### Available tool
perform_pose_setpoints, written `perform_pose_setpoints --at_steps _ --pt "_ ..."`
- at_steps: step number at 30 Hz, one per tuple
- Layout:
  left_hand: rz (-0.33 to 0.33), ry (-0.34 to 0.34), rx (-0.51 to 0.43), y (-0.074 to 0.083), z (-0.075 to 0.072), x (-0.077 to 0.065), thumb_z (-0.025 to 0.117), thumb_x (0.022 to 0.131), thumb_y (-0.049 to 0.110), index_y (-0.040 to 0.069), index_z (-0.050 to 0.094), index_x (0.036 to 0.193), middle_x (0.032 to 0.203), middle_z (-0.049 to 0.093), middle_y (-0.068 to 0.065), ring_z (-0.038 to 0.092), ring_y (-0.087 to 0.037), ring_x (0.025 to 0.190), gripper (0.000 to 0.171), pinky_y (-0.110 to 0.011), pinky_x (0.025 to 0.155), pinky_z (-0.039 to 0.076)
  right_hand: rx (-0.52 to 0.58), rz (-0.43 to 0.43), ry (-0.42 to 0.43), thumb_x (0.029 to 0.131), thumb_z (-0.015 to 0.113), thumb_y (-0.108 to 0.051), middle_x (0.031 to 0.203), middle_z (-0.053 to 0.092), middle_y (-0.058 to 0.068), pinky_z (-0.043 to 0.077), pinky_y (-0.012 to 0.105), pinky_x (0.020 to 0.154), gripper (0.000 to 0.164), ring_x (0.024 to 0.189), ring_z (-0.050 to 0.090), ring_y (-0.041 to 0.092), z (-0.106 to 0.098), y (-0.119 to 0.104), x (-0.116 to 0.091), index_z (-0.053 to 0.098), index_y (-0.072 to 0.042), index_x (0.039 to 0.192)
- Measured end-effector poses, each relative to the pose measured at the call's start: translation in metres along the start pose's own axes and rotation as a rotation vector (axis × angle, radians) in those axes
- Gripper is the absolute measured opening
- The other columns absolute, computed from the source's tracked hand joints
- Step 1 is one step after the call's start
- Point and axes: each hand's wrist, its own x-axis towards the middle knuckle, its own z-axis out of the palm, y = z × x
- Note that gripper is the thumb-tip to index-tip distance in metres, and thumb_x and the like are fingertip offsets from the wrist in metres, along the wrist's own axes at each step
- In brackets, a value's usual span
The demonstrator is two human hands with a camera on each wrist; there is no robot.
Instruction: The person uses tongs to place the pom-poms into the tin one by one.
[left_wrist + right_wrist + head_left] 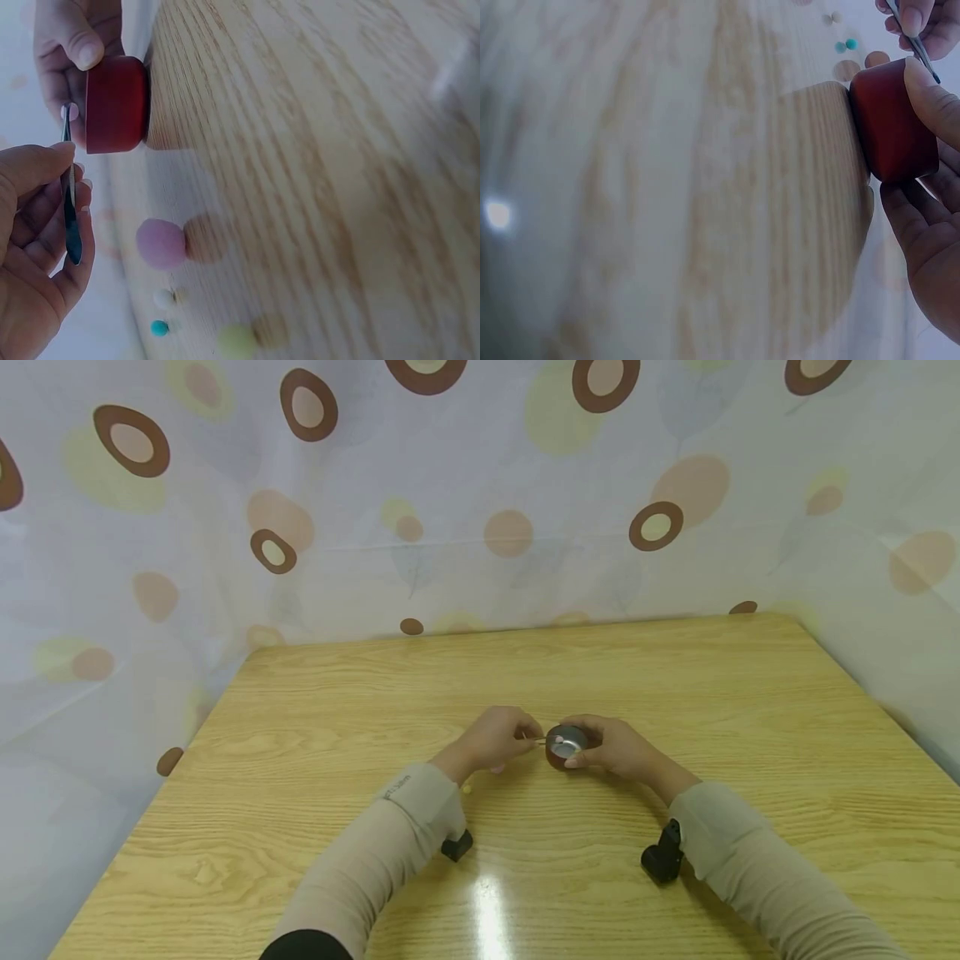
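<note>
My left hand (501, 737) pinches slim metal tweezers (70, 195) between thumb and fingers. A small pale pink ball (73, 112) sits at the tweezers' tip, just over the mouth of a small red cup (116, 105). The cup stands on the table and its silver inside (567, 743) shows in the head view. My right hand (611, 748) holds the cup from the right, thumb on the near rim and fingers round the far side. The cup's floor is partly hidden by the rim and tweezers.
Near the left hand, a larger pink ball (160, 244), a small white ball (163, 299), a teal ball (159, 328) and a yellow ball (237, 341) lie on the wooden table (360, 693). A patterned cloth (465, 577) hangs behind the table. Black wrist cameras (663, 855) hang below the sleeves.
</note>
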Motion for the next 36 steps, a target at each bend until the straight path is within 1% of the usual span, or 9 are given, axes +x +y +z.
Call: perform_pose_setpoints --at_steps 6,9,11,14,19,21,25,28,36 --pt "0.011 -0.001 0.008 -0.002 0.002 0.002 0.059 0.082 0.01 0.007 0.063 0.099 0.085 0.059 0.001 0.052 -0.007 0.072 0.018 -0.014 0.061 0.043 0.008 -0.01 -0.008 0.069 0.071 -0.029 0.114 0.052 0.013 0.037 0.042 0.085 0.064 0.102 0.048 0.027 0.0 0.001 0.001 0.045 -0.006 0.123" --pt "0.01 -0.004 0.006 -0.002 0.003 0.002 0.058 0.082 0.008 0.006 0.063 0.099 0.087 0.059 -0.001 0.053 -0.007 0.072 0.018 -0.014 0.059 0.044 0.008 -0.023 -0.009 0.069 0.071 -0.029 0.114 0.052 0.012 0.037 0.043 0.085 0.063 0.102 0.048 0.027 0.0 0.002 0.001 0.046 -0.006 0.122" --pt "0.0 -0.007 0.004 -0.002 0.002 0.002 0.058 0.082 0.008 0.005 0.063 0.1 0.089 0.06 -0.002 0.054 -0.008 0.074 0.018 -0.014 0.059 0.044 0.012 -0.025 -0.008 0.069 0.071 -0.029 0.113 0.053 0.012 0.037 0.043 0.085 0.063 0.103 0.048 0.027 0.0 0.001 0.001 0.046 -0.006 0.122" --pt "-0.035 -0.018 -0.011 -0.002 0.001 0.001 0.057 0.083 0.008 0.006 0.062 0.102 0.093 0.059 -0.004 0.054 -0.009 0.075 0.02 -0.015 0.055 0.045 0.009 -0.019 0.0 0.068 0.071 -0.028 0.114 0.053 0.013 0.037 0.043 0.086 0.064 0.103 0.048 0.027 0.001 0.001 0.001 0.046 -0.005 0.122" --pt "-0.052 -0.021 -0.001 -0.004 -0.001 -0.001 0.058 0.083 0.01 0.006 0.061 0.103 0.093 0.059 -0.004 0.055 -0.009 0.073 0.02 -0.016 0.058 0.045 -0.012 -0.009 0.017 0.068 0.072 -0.026 0.116 0.051 0.014 0.036 0.043 0.086 0.065 0.103 0.047 0.029 0.001 0.0 0.001 0.045 -0.003 0.122" --pt "-0.041 -0.011 0.016 -0.005 -0.002 -0.002 0.058 0.083 0.011 0.006 0.061 0.102 0.094 0.06 -0.003 0.055 -0.009 0.075 0.02 -0.016 0.064 0.044 -0.018 -0.011 0.019 0.068 0.072 -0.026 0.116 0.05 0.015 0.036 0.043 0.087 0.065 0.104 0.047 0.029 0.001 -0.001 0.001 0.045 -0.002 0.122" --pt "-0.027 0.008 0.037 -0.007 -0.006 -0.005 0.058 0.082 0.011 0.006 0.062 0.101 0.096 0.06 -0.002 0.054 -0.01 0.082 0.02 -0.02 0.071 0.043 -0.011 0.0 0.019 0.068 0.073 -0.026 0.118 0.049 0.015 0.035 0.044 0.088 0.066 0.105 0.046 0.029 0.001 -0.001 0.001 0.045 -0.002 0.123" --pt "-0.013 0.017 0.05 -0.009 -0.009 -0.007 0.058 0.082 0.011 0.005 0.062 0.1 0.098 0.061 -0.003 0.055 -0.011 0.084 0.019 -0.021 0.072 0.043 0.01 0.016 0.021 0.067 0.073 -0.024 0.119 0.049 0.014 0.033 0.043 0.089 0.065 0.106 0.045 0.028 0.001 -0.001 0.001 0.045 -0.004 0.123" --pt "-0.007 0.048 0.068 -0.018 -0.017 -0.01 0.058 0.082 0.009 0.005 0.063 0.099 0.097 0.061 -0.004 0.054 -0.011 0.082 0.019 -0.022 0.071 0.043 0.03 0.01 0.012 0.07 0.071 -0.024 0.119 0.049 0.014 0.034 0.042 0.089 0.064 0.105 0.046 0.027 0.001 0.001 0.001 0.044 -0.003 0.123"
